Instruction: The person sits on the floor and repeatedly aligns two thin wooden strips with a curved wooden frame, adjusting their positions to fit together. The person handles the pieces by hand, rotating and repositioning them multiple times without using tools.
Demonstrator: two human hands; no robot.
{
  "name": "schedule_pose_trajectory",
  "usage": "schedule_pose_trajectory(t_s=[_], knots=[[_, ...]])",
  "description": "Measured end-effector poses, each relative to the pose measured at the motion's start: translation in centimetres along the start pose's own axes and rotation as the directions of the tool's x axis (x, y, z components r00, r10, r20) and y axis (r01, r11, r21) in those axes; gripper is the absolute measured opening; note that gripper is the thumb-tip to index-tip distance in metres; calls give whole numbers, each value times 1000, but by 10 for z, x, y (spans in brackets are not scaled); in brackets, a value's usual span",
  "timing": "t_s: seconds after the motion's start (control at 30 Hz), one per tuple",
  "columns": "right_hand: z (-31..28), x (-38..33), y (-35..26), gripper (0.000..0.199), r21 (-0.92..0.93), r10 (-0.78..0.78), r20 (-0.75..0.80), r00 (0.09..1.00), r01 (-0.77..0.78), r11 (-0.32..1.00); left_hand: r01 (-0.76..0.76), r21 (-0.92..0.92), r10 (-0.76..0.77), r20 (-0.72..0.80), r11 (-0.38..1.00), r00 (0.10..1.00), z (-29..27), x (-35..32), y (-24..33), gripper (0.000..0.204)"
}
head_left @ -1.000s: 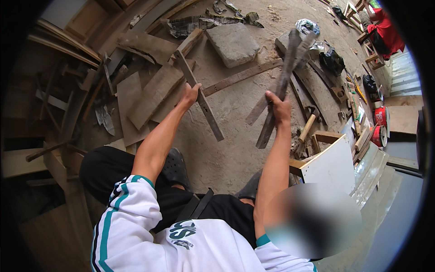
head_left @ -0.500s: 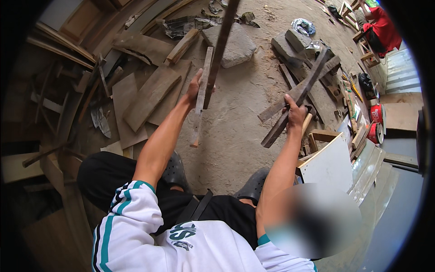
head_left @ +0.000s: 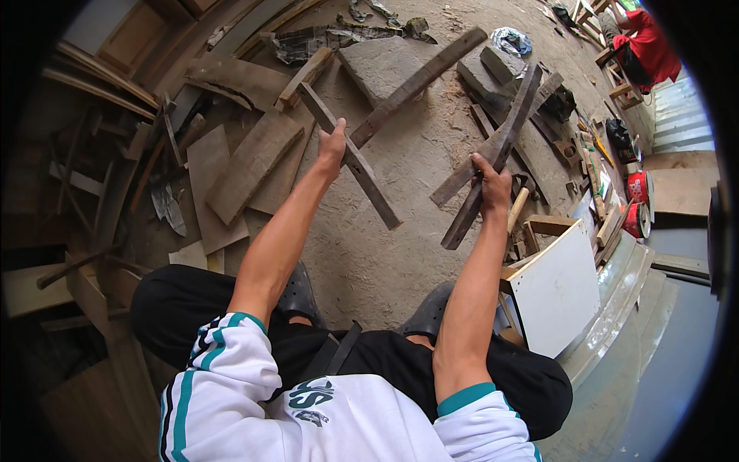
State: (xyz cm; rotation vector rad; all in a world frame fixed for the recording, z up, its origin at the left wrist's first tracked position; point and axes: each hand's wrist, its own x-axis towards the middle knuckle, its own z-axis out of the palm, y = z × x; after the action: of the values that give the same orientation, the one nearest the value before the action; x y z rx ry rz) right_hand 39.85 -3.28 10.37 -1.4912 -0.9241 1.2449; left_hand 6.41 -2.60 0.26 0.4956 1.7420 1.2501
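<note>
My left hand (head_left: 332,148) is closed around a short dark wooden bar (head_left: 372,185). A longer wooden bar (head_left: 419,83) meets it close to my fingers and slants up toward the far right; the two look joined in a T, though my hand partly hides the meeting point. On the right, my right hand (head_left: 493,185) grips a dark wooden bar (head_left: 519,108) near its lower end. A second wooden bar (head_left: 456,182) crosses that one at a narrow angle. Beside my right hand lies a hammer with a pale wooden handle (head_left: 518,209), its head partly hidden.
Loose boards (head_left: 254,165) and scrap wood lie at the left. Concrete blocks (head_left: 385,65) rest on the dusty floor ahead. A white-panelled wooden box (head_left: 556,289) stands near my right knee, red-labelled cans (head_left: 639,187) beyond it. A person in red (head_left: 654,46) sits far right.
The T-shaped pair in my left hand has turned, its long bar swinging down toward the right. My right hand and its crossed bars have shifted slightly left, the longer bar standing steeper.
</note>
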Motion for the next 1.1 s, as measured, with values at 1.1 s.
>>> schedule_pose_trajectory(t_s=[1.1], knots=[[33, -16, 5, 26, 103, 35, 15, 999, -37, 994, 146, -410, 88, 500, 900, 862, -34, -47, 37, 72]])
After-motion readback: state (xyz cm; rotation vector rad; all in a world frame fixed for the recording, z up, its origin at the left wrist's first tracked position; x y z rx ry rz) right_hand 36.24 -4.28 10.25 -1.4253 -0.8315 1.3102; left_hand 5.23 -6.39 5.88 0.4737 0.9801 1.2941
